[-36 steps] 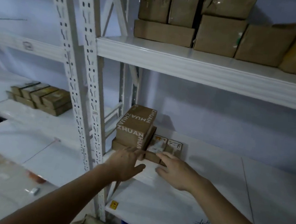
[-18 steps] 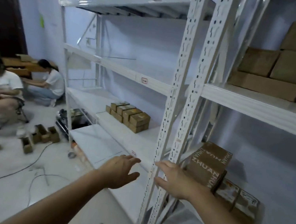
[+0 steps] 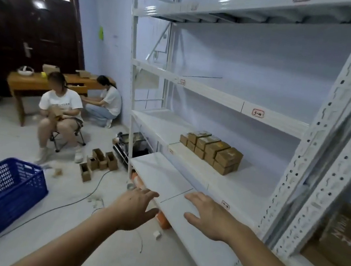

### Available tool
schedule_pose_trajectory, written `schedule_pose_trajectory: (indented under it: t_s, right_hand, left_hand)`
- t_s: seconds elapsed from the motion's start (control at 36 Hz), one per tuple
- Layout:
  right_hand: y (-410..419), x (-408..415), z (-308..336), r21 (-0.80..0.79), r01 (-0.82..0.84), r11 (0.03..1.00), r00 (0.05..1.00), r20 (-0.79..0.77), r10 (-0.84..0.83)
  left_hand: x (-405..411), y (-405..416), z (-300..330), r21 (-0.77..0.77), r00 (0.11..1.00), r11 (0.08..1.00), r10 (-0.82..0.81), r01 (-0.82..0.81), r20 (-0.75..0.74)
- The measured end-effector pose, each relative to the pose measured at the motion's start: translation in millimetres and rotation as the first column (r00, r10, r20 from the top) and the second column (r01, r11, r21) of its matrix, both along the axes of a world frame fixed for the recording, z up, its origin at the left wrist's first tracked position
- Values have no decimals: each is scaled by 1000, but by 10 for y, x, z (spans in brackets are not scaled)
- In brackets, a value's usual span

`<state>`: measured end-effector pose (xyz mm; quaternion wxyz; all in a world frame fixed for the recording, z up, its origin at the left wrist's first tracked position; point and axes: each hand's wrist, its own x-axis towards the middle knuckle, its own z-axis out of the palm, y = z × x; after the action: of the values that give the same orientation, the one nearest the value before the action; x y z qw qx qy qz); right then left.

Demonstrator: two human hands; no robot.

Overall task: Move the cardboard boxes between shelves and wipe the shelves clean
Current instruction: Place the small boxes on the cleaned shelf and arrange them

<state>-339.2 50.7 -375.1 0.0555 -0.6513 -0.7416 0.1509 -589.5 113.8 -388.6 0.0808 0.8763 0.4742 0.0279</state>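
Both hands empty, fingers spread and relaxed: left hand (image 3: 136, 206) low centre of frame, off the shelf edge; right hand (image 3: 209, 217) just right of it, over the front of the low shelf (image 3: 163, 176). No cloth in either hand. Small boxes (image 3: 211, 150) stacked in two tiers, centre right, on the shelf above and behind, well apart from both hands. A larger box (image 3: 345, 240) at far right edge, in the next bay. Blue crate (image 3: 1, 195) lower left on the floor. Judgement: step in hand is reaching for the small stack. To do well: take a row between both palms, squeeze evenly, lift level so the upper tier doesn't slide.
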Motion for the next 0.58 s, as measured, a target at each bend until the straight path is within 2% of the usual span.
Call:
schedule_pose_trajectory:
  t_s: [0.33, 0.58]
  right_hand:
    - [1289, -320, -122, -7, 2, 1000, 1000, 11, -2]
    - [2496, -259, -42, 9, 2, 1000, 1000, -13, -2]
  left_hand:
    - [-97, 1207, -101, -18, 1000, 1000, -2, 2, 17]
    - [46, 2379, 143, 26, 1000, 1000, 7, -7, 3]
